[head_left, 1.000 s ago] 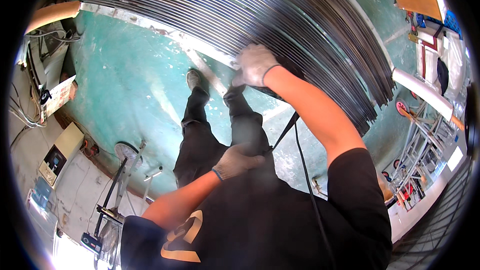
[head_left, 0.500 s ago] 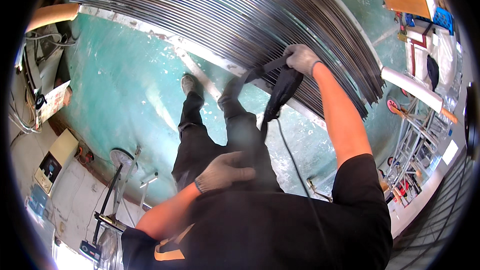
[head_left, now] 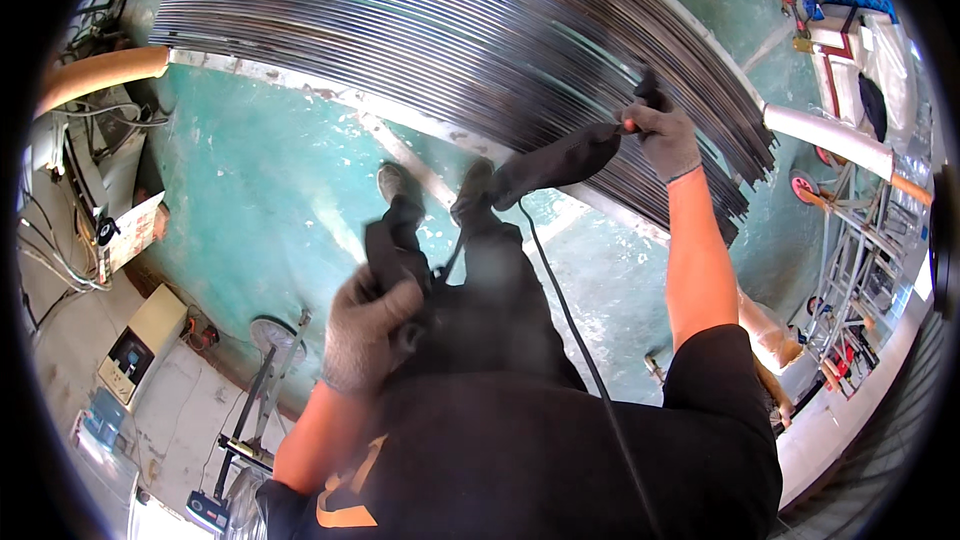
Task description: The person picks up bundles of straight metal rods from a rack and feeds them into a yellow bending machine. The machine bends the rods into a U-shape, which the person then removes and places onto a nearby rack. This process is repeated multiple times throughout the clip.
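Observation:
My right hand (head_left: 665,138), in a grey work glove with a red-orange fingertip showing, is raised over a bed of long dark metal bars (head_left: 420,50). It is closed on one end of a black padded strap (head_left: 565,160), and a short black end sticks up past the fingers. The wide part of the strap sags toward my shins. Near my waist on the left, my gloved left hand (head_left: 372,325) is closed around a flat black strap end (head_left: 383,245). Whether both ends belong to one piece, I cannot tell. A thin black cord (head_left: 568,310) runs from beside the padded part down over my shirt.
The bars lie on a pale frame (head_left: 330,92) across the front. Wrapped rails jut out, orange-brown at left (head_left: 105,78), white at right (head_left: 830,140). A metal trolley (head_left: 850,270) is at right; a stand with a round base (head_left: 275,335) at left. Green floor lies between.
My right hand has moved right, drawing the padded strap out sideways. The left hand has risen and moved left from my lap, and now grips a black strap end.

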Tool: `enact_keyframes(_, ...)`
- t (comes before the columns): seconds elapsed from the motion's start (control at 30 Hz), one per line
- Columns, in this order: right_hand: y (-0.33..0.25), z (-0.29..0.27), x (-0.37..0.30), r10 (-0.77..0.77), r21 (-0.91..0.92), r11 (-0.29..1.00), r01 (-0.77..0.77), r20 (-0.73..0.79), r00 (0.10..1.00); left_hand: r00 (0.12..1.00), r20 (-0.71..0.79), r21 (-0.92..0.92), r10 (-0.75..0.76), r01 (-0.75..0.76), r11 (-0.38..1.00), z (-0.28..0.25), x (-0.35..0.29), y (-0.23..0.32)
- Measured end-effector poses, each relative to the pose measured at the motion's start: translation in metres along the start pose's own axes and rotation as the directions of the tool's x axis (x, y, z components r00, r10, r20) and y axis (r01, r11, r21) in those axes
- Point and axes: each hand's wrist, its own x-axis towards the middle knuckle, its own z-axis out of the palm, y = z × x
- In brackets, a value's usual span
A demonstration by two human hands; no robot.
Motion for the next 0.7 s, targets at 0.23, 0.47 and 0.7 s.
enact_keyframes(0.23,-0.126,0.04,-0.037,0.258,0.275,0.908,-0.317,0.23,0.938,0.926,-0.141,0.162,0.349,-0.327,0.931,0.067,0.014,0.024)
enact_keyframes(0.47,-0.14,0.088,-0.052,-0.097,0.286,0.958,-0.034,0.433,0.896,0.917,0.127,0.371,0.377,-0.397,0.84,0.133,0.015,0.041)
enact_keyframes(0.7,-0.152,0.089,-0.052,-0.138,0.245,0.969,0.027,0.45,0.883,0.864,0.289,0.425,0.412,-0.501,0.754,0.13,0.003,0.049)
